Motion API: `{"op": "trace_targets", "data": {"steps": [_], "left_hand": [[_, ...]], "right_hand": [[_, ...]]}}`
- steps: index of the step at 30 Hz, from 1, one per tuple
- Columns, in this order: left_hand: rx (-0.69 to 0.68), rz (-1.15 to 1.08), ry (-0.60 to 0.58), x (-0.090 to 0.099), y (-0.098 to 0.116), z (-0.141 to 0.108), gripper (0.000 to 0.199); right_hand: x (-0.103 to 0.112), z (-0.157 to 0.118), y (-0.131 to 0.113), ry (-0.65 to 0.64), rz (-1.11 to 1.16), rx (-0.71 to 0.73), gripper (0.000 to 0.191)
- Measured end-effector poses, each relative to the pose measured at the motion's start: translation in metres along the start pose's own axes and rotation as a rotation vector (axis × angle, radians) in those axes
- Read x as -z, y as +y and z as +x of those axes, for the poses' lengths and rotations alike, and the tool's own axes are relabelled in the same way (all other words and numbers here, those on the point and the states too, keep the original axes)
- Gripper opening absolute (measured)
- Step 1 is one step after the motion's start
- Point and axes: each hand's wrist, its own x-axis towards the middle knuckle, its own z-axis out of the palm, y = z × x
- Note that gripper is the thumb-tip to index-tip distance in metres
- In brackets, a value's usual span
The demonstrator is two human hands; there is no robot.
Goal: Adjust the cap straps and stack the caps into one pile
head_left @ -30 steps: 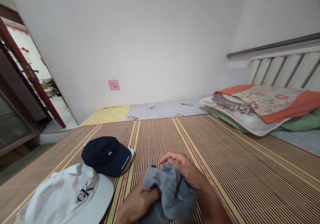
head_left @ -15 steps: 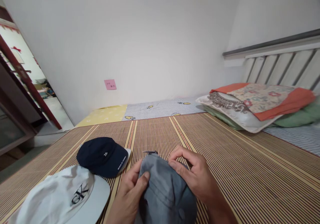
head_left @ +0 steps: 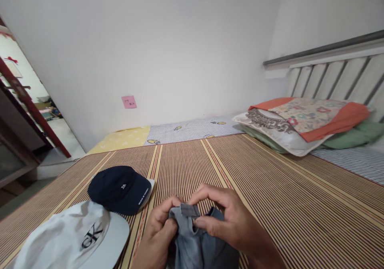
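Observation:
A grey-blue cap is between my two hands at the bottom middle, its back strap turned up towards me. My left hand pinches the cap's edge left of the strap, thumb on the near side. On the other side, my right hand has its thumb at the opening under the strap and its fingers curled over the strap's far side. To the left lie a navy cap with small white lettering and a white cap with a black CK print.
A striped woven mat covers the bed. Stacked pillows lie at the right by the slatted headboard. A pink note is stuck to the wall. A doorway stands at the far left.
The cap has been tipped so its back strap and opening now face me. My right hand has shifted left onto the strap. The view has moved slightly.

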Motion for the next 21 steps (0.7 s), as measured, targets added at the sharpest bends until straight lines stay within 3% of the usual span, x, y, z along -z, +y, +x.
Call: {"op": "trace_targets", "data": {"steps": [5, 8, 16, 21], "left_hand": [[-0.094, 0.132, 0.052, 0.001, 0.007, -0.002, 0.032], [-0.153, 0.262, 0.09, 0.0, 0.012, -0.001, 0.027], [-0.186, 0.238, -0.045, 0.004, 0.018, -0.004, 0.023], [-0.108, 0.328, -0.118, 0.006, 0.022, -0.006, 0.028]], "right_hand": [[0.002, 0.002, -0.003, 0.065, -0.139, -0.044, 0.023], [0.0, 0.001, -0.005, 0.073, -0.209, -0.017, 0.025], [-0.006, -0.004, -0.007, 0.031, -0.254, 0.063, 0.03], [-0.004, -0.006, -0.01, 0.005, -0.213, 0.077, 0.028]]}}
